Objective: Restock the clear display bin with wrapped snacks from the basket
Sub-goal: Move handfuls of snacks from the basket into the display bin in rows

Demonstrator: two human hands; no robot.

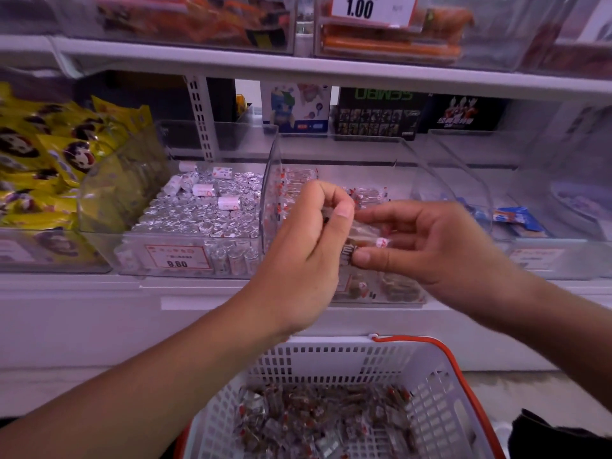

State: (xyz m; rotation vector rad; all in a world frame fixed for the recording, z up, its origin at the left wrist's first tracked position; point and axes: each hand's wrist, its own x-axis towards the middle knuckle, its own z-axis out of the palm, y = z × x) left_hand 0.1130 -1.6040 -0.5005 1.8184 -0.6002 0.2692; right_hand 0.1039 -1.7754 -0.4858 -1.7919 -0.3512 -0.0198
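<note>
Both hands are up in the middle of the frame, right in front of the clear display bin (pixel 347 154). The left hand (pixel 308 246) has its fingers curled in, thumb pinching one end of a wrapped snack (pixel 362 235). The right hand (pixel 427 240) pinches the other end of it between thumb and forefinger, the other fingers stretched out loosely. The bin already has some of the same clear wrappers with red marks lying inside. At the bottom centre sits the white basket (pixel 331 356) with an orange handle, plenty of wrapped snacks piled in it. Left of the bin there's a silver candy bin (pixel 185 226) with a 9.80 price tag (pixel 177 256).
</note>
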